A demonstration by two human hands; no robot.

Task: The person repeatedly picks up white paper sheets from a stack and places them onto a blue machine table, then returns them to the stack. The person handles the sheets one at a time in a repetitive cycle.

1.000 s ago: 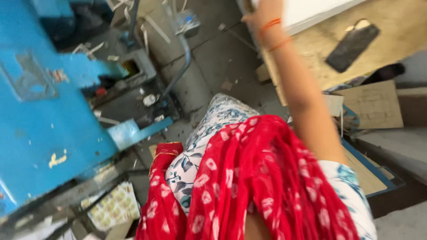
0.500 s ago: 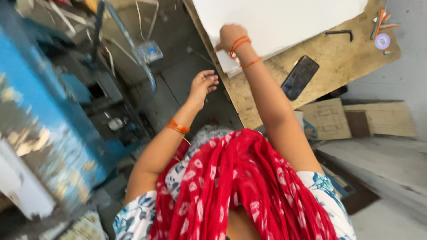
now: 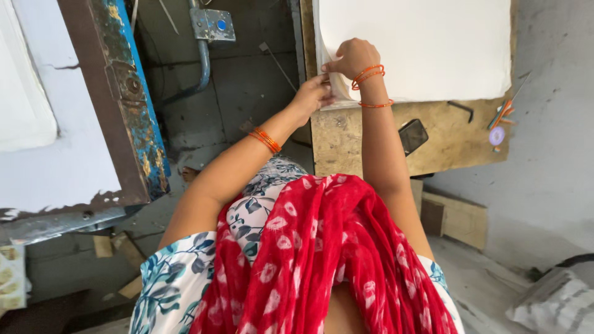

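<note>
A stack of large white paper sheets (image 3: 427, 43) lies on a wooden board table (image 3: 365, 145). My right hand (image 3: 351, 57) pinches the near left corner of the stack, orange bangles on its wrist. My left hand (image 3: 314, 94) grips the same corner edge just below it, orange bangles on that forearm too. A red scarf with white marks (image 3: 322, 260) hangs down my front over a floral top.
A blue metal machine frame (image 3: 133, 99) holding white sheets (image 3: 55, 154) stands on the left. A black phone (image 3: 413, 136), a black hex key (image 3: 461, 109) and several small tools (image 3: 501, 117) lie on the board. Concrete floor, wood blocks (image 3: 455, 216), a grey sack (image 3: 557, 303).
The view swung from the blue machine to the paper table. My left hand rose and joined my right hand at the corner of the stack.
</note>
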